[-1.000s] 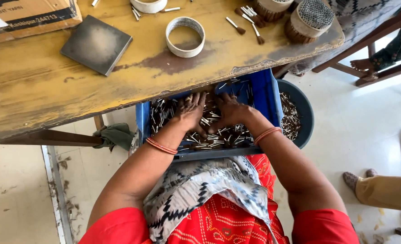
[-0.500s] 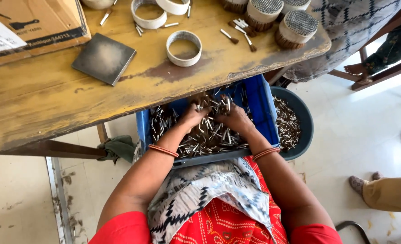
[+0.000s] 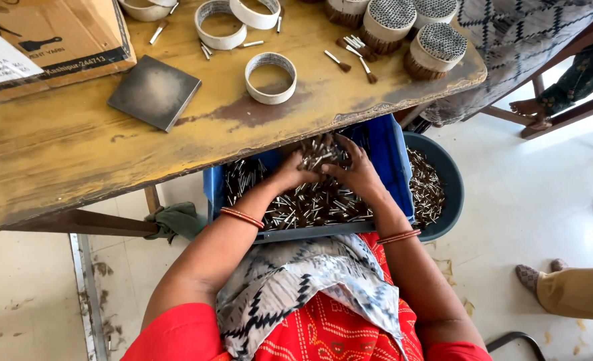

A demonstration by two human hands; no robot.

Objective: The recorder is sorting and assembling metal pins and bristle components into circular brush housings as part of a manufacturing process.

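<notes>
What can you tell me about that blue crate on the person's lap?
The blue crate looks like plastic, rectangular and open-topped. It sits level on the person's lap, its far end tucked under the wooden table. It is heaped with small brushes. Both the left hand and right hand rest in the heap. A dark round tub stands beside it.

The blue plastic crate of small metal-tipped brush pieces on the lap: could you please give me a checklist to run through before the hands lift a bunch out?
1. Both hands in the blue plastic crate: ok; left hand and right hand rest on the heap.
2. Small metal-tipped brush pieces gathered between the hands: ok, a cluster is cupped there.
3. Fingers closed firmly round the cluster: cannot tell.
4. Crate steady on the lap: ok, it sits level, partly under the worn yellow wooden table.
5. Free spot on the table: ok, bare wood beside the white tape ring.
</notes>
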